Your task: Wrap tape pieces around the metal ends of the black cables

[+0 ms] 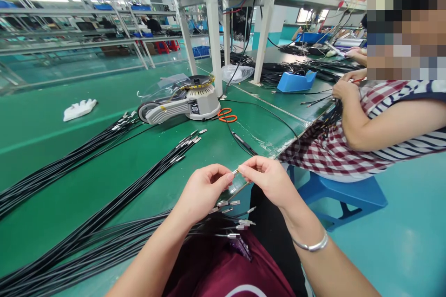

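Note:
My left hand [209,188] pinches a small silver cable connector [235,172] between thumb and fingers, over the table's front edge. At its tip, my right hand [266,177] has thumb and forefinger closed on a small yellowish strip [239,170]. The two hands' fingertips nearly meet. Below my left hand, a bundle of black cables [139,236] with metal connectors reaches over my lap. Another cable bundle [139,181] lies on the table beyond my left hand, its metal ends pointing to the back right.
A tape dispenser [205,102] stands beyond my hands, with orange-handled scissors [227,115] and a black pen-like tool [244,143] near it. More cables [69,158] and a white glove [80,109] lie left. At right a co-worker [362,125] handles cables near a blue holder [296,81].

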Available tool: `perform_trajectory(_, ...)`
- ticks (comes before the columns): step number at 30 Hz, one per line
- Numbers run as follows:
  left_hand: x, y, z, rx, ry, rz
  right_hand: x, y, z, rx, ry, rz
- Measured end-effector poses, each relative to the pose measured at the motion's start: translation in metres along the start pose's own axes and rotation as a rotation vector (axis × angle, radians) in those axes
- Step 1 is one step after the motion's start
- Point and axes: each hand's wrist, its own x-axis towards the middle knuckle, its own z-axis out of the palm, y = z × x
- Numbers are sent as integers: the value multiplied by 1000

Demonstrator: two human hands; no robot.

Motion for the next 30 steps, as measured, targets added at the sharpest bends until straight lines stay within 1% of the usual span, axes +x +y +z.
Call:
perform_trajectory(10, 2, 2, 7, 53, 32, -1, -3, -2, -3, -25, -23, -14)
perform_trajectory(14, 3, 0, 13, 59, 82, 2, -2, 1, -3, -42, -1, -39)
perform_trajectory(16, 3, -1, 14, 78, 100, 23, 0, 3, -5, -35, -13, -36)
perform_trajectory(21, 1, -2, 10, 114, 31, 49, 3, 7, -14, 42, -132, 0)
perform_trajectory(26, 2, -1, 8, 107, -10, 60, 6, 12, -18, 17, -140, -10)
perform_trajectory(30, 2, -2, 11, 176, -29, 57, 4, 16, -17, -22, -141, -5)
